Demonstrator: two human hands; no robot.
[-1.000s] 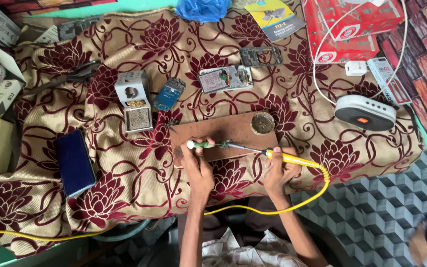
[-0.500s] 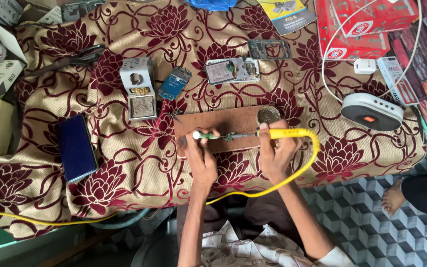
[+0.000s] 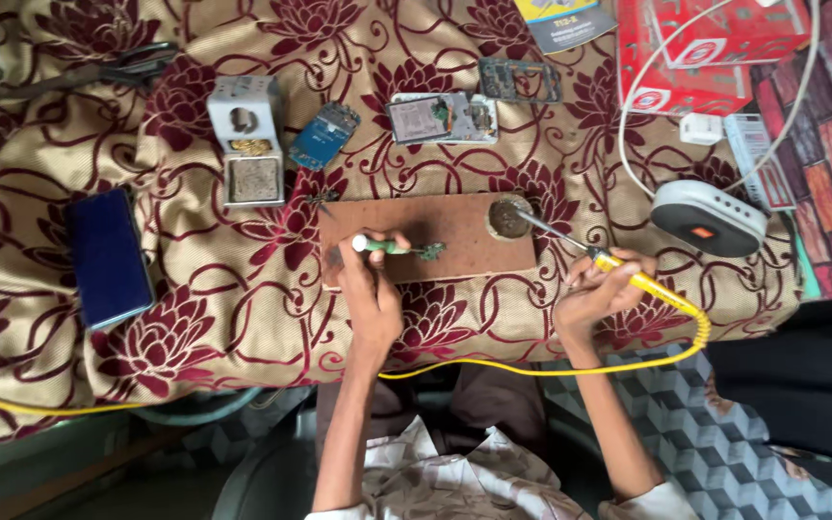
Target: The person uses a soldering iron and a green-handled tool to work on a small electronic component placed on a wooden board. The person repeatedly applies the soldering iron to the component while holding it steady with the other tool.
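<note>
Maroon-flowered beige cloth [image 3: 243, 289] covers my worktop; my left hand [image 3: 370, 294] pinches a green-handled tool [image 3: 392, 247] on the brown wooden board [image 3: 435, 226], right hand [image 3: 597, 289] grips the yellow soldering iron [image 3: 618, 273], its tip in the round tin [image 3: 510, 218].

You are sitting at a makeshift phone-repair bench, likely in a home: a flower-patterned cloth [image 3: 243, 318] is covering the table, opened phones [image 3: 442, 117] and a bare blue circuit board [image 3: 325, 136] are lying about, and a yellow soldering iron [image 3: 628, 274] is resting in your right hand [image 3: 597, 294] over a wooden work board [image 3: 455, 231].
</note>
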